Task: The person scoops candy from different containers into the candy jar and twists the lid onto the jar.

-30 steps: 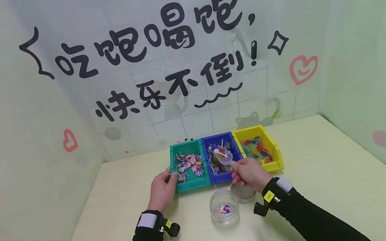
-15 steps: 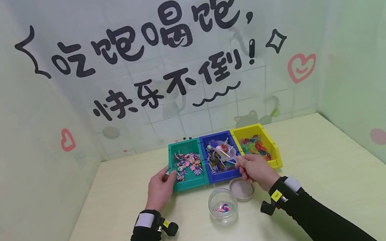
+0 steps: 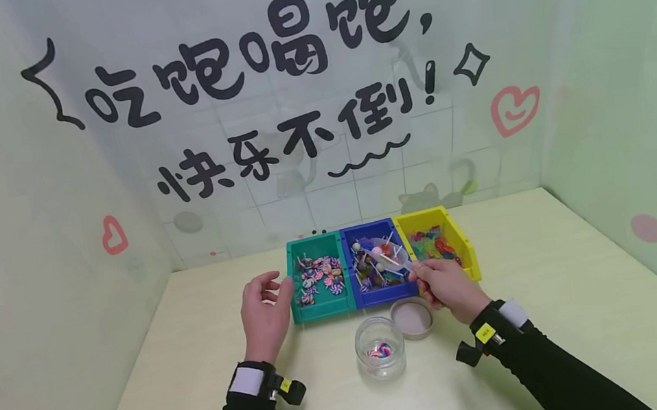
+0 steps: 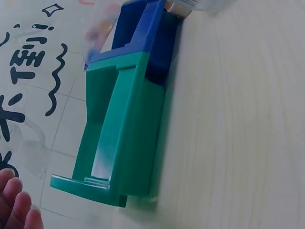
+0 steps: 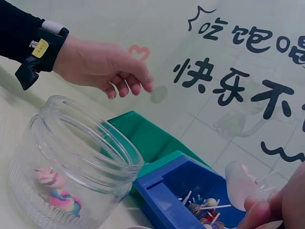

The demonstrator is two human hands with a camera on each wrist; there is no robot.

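Note:
My right hand (image 3: pixel 450 286) pinches the handle of a clear plastic scoop (image 5: pixel 239 185) above the blue bin (image 3: pixel 386 298). Small lollipops (image 3: pixel 382 252) lie in the scoop, and more fill the bin beneath it. My left hand (image 3: pixel 265 317) hovers just left of the green bin (image 3: pixel 325 312), apart from it, its fingers loosely bent around nothing. Swirl-patterned candies (image 3: pixel 322 276) cover the green bin's floor. In front stands an open glass jar (image 3: pixel 382 364) with a few swirl candies (image 5: pixel 59 193) at its bottom.
A yellow bin (image 3: pixel 464 242) with colourful translucent pieces adjoins the blue one on the right. The jar's round lid (image 3: pixel 412 318) lies between the jar and the bins. Behind the pale wooden table (image 3: pixel 160 393) rises a printed wall sheet (image 3: pixel 280 218).
My left hand has let go of the green bin's edge and drawn back slightly. My right hand has moved a little to the right with the loaded scoop.

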